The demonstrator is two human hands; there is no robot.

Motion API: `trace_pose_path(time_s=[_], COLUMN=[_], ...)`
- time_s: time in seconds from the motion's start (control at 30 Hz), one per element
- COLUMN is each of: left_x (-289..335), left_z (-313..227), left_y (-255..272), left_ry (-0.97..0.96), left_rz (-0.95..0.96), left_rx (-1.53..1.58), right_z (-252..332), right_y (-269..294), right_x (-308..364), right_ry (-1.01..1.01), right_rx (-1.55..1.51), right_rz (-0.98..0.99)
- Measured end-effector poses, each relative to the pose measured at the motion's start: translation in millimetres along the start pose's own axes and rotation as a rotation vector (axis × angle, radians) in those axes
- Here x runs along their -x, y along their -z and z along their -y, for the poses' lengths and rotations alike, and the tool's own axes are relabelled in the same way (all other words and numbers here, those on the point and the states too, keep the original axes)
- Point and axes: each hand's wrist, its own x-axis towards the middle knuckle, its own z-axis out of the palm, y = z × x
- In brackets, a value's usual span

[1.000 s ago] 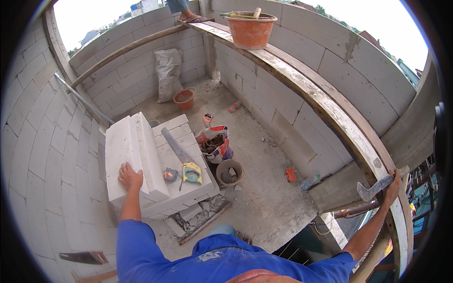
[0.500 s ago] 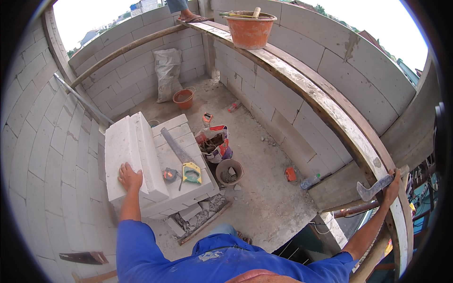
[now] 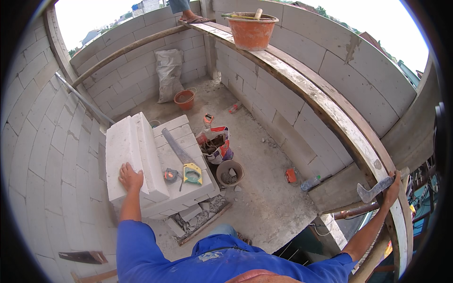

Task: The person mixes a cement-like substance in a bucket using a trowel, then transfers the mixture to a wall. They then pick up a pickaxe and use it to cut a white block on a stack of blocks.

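My left hand point(image 3: 130, 178) rests on the face of a large white block point(image 3: 119, 155), its fingers spread. That block and a second one stand side by side on a stack of white blocks point(image 3: 192, 192). Over at the right, the fingers of my right hand point(image 3: 391, 187) are closed around a hooked blade point(image 3: 375, 190) with a wooden handle, at the edge of the raised planks point(image 3: 325, 107). A hand saw point(image 3: 181, 155) with a yellow and green handle lies on the stack. Beside it are a tape measure point(image 3: 170, 175) and a thin pointed item.
An orange bucket point(image 3: 253, 34) stands on the planks, with another person's foot point(image 3: 193, 18) at their far end. A grey bucket point(image 3: 230, 173), an open bag point(image 3: 215, 145) and a smaller orange bucket point(image 3: 184, 99) stand on the floor. An opening drops away at lower right.
The view has shifted slightly. Both hands stay in place, the left on the block and the right at the hooked blade.
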Motion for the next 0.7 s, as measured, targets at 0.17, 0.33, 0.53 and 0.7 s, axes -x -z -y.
trace_pose_path(time_s=[0.17, 0.33, 0.53, 0.7], left_x=[0, -1, -1, -1], left_z=[0, 2, 2, 1], left_y=[-1, -2, -4, -4], left_ry=[-0.004, -0.008, -0.009, -0.012], left_rz=[-0.006, -0.011, -0.010, -0.013], left_rx=[0.004, 0.004, 0.006, 0.005], right_z=[-2, 4, 3, -2], right_y=[1, 3, 4, 2], right_x=[0, 2, 3, 0], right_ry=[0.003, 0.015, 0.025, 0.033], right_rx=[0.006, 0.002, -0.024, -0.025], right_rz=[0.004, -0.002, 0.009, -0.006])
